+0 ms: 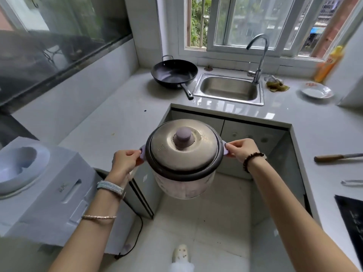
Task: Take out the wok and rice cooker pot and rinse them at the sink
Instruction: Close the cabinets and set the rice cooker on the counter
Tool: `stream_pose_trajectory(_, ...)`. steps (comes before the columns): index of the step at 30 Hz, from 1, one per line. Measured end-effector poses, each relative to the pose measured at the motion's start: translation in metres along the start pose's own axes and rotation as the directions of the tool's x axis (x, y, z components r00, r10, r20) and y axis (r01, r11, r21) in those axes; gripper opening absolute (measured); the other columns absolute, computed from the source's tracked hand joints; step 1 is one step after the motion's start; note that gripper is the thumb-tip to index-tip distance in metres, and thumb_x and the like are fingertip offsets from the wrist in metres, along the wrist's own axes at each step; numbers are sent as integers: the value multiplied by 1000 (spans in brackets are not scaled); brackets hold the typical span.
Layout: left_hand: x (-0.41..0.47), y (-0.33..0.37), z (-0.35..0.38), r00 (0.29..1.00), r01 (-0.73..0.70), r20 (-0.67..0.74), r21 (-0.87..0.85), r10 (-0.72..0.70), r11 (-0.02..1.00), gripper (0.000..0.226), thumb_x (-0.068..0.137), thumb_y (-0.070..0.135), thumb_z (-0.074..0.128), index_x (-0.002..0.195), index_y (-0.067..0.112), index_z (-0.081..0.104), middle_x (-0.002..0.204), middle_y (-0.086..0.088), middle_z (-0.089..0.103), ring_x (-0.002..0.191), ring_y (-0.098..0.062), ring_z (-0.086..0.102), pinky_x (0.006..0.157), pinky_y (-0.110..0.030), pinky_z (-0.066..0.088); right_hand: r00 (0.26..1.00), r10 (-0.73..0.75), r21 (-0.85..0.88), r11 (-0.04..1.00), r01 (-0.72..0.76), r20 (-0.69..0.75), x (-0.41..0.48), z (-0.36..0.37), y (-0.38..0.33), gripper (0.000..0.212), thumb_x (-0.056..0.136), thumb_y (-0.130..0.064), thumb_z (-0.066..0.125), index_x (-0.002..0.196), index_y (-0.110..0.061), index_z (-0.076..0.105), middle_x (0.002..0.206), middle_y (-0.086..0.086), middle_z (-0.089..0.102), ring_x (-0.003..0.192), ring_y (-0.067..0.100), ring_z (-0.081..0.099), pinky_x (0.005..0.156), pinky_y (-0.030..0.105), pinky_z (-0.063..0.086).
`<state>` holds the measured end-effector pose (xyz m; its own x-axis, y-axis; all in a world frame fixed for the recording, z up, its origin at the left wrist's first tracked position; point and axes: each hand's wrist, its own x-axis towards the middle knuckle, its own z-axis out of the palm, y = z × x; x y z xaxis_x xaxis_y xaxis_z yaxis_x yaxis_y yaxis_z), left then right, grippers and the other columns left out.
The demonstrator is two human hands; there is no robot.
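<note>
Rice cooker carried two-handed, sink dead ahead

The person had the rice cooker (184, 158) up in the air over the floor, left hand (125, 161) and right hand (242, 150) each with fingers pinched shut on a small lilac side handle, so neither hand was nearer. The sink (228, 89) lay straight in front, past the counter (125, 114) edge. The wok (173, 73) already sat just left of the sink, its long handle pointing back toward the person. The cooker's dull metal lid (183, 144) with its rounded lilac knob was still on, above a pale patterned body, so the inner pot couldn't be seen.
</note>
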<state>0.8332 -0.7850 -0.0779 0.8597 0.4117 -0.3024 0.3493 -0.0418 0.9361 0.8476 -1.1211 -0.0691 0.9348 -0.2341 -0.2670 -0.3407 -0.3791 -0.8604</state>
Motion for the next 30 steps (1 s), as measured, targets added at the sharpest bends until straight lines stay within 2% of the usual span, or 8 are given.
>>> stream_pose_trajectory(4,57,26,7,1000,13,0,6,-13,1000,21,92,1,59,108,-12,63,98,-22,64,66,-20,61,68,-26,58,1000,-3,50,999,4,-16,51,19,-34,14,88,-12,63,92,-3,74,79,9,72,76,21,71,84,33,56)
stream_pose_trajectory(7,90,43,13,1000,-5,-10,15,5,1000,22,92,1,59,109,-13,63,97,-22,64,67,-21,61,62,-21,58,1000,-2,58,998,2,-4,81,27,-55,16,90,-10,62,96,1,72,79,8,70,72,18,70,77,27,55)
stream_pose_trajectory(9,110,50,19,1000,-8,-20,15,8,1000,22,91,1,60,108,-12,64,97,-21,64,69,-23,62,62,-21,58,1000,-9,41,999,9,2,102,31,-66,13,89,-12,62,91,-4,73,79,8,71,73,17,70,81,29,55)
stream_pose_trajectory(12,139,62,28,999,-4,-48,6,4,1000,22,88,1,64,106,-11,66,97,-20,65,73,-24,63,73,-30,56,1000,-27,4,1000,27,2,137,37,-83,15,87,-16,64,75,-17,73,77,7,73,79,19,72,85,31,55)
stream_pose_trajectory(15,165,71,41,997,-2,-80,-8,1,1000,10,87,1,65,95,-3,69,94,-18,66,70,-21,63,80,-34,52,999,-19,42,999,18,34,173,43,-101,12,89,-12,64,81,-7,72,74,9,70,77,24,71,88,35,55)
stream_pose_trajectory(17,184,76,49,994,8,-110,-15,-9,1000,6,87,2,65,89,-1,70,92,-17,66,72,-23,64,83,-35,52,998,-20,26,1000,18,58,200,47,-110,16,89,-12,64,74,-9,70,72,9,69,78,26,71,88,39,56)
stream_pose_trajectory(21,224,89,65,982,21,-185,-31,-27,999,17,85,3,67,68,8,68,85,-15,68,79,-27,66,90,-40,54,993,-34,-30,999,38,113,268,58,-127,25,84,-19,66,61,-10,71,66,7,72,80,28,72,86,47,56)
stream_pose_trajectory(30,287,107,81,919,55,-384,-93,-87,994,22,85,5,66,65,11,69,79,-10,70,77,-25,68,90,-43,55,945,-155,-110,975,194,288,398,101,-195,31,86,-15,65,55,-12,68,64,9,71,78,30,72,84,48,56)
